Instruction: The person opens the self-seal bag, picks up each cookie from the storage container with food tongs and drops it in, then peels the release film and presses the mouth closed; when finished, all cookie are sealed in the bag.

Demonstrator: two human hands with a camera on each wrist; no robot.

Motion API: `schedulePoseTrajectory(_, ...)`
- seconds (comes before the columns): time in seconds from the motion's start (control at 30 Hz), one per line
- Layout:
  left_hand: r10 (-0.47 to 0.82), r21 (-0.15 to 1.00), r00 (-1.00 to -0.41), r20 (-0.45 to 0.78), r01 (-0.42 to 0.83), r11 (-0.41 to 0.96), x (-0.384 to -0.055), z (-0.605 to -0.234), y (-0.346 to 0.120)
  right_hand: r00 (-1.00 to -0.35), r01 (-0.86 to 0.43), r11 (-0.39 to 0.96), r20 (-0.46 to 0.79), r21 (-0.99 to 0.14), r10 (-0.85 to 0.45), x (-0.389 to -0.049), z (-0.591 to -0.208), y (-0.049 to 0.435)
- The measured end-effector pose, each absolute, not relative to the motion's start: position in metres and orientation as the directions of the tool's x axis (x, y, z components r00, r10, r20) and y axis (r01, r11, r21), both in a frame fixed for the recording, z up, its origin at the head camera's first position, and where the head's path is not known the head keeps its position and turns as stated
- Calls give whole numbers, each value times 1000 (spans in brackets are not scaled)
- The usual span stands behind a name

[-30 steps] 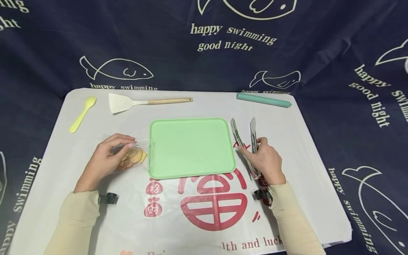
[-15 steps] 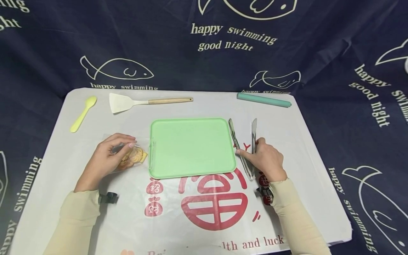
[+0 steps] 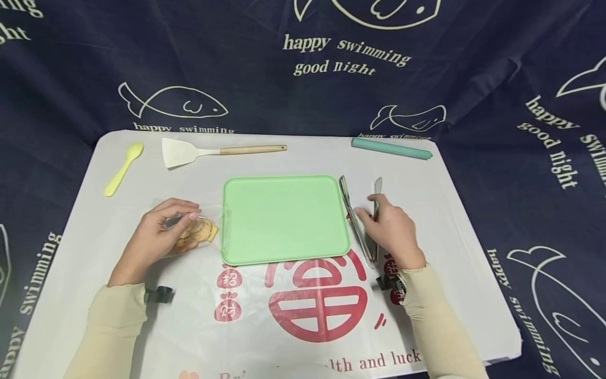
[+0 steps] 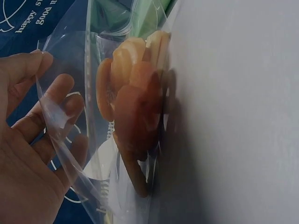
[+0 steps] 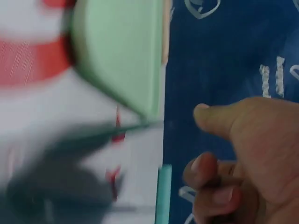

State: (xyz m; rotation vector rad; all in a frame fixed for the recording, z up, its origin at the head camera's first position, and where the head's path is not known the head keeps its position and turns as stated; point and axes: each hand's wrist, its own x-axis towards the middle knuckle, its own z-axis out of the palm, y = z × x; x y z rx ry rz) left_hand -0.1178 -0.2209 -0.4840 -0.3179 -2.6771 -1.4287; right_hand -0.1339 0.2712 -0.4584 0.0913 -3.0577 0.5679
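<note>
My left hand (image 3: 153,237) pinches the edge of a clear plastic bag between thumb and forefinger, and its other fingers (image 4: 60,88) are bent behind the film. Yellowish-brown biscuits (image 4: 135,112) lie inside the bag, which rests on the table left of a pale green tray (image 3: 284,221). Metal tongs (image 3: 346,195) lie spread at the tray's right side, one arm along its edge. Just above the other arm hovers my right hand (image 3: 397,231), hiding part of it. In the right wrist view the right hand (image 5: 252,154) holds nothing, its fingers loosely bent, and the tongs are blurred.
Along the back of the white-covered table lie a yellow spoon (image 3: 124,169), a white spatula (image 3: 182,153) with a wooden handle, and a teal rod (image 3: 392,148). A dark blue curtain (image 3: 265,95) with fish prints hangs behind the table.
The right hand has let go of the tongs and lifted slightly off them. Before that, the tongs shifted a little left, against the tray. The left hand and bag have stayed put.
</note>
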Motion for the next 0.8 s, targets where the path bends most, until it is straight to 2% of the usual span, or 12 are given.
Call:
schedulePoseTrajectory(0.2,137,815,-976,166,215,539,-118,-482,-220,-947,-291,813,30,-504,-321,-140,-459,211)
schedulePoseTrajectory(0.43,134,814,-974,182,225,536,-118,-483,-219,-775,-474,632,-49,-614,-630,-137,-462,109)
schedulePoseTrajectory(0.57,137,812,-973,188,232,536,-118,-483,-220,-701,-545,590,-63,-596,-711,-135,-464,54)
schedulePoseTrajectory(0.8,148,799,-972,180,233,554,-117,-482,-224,-685,-558,602,-93,-572,-723,-130,-471,3)
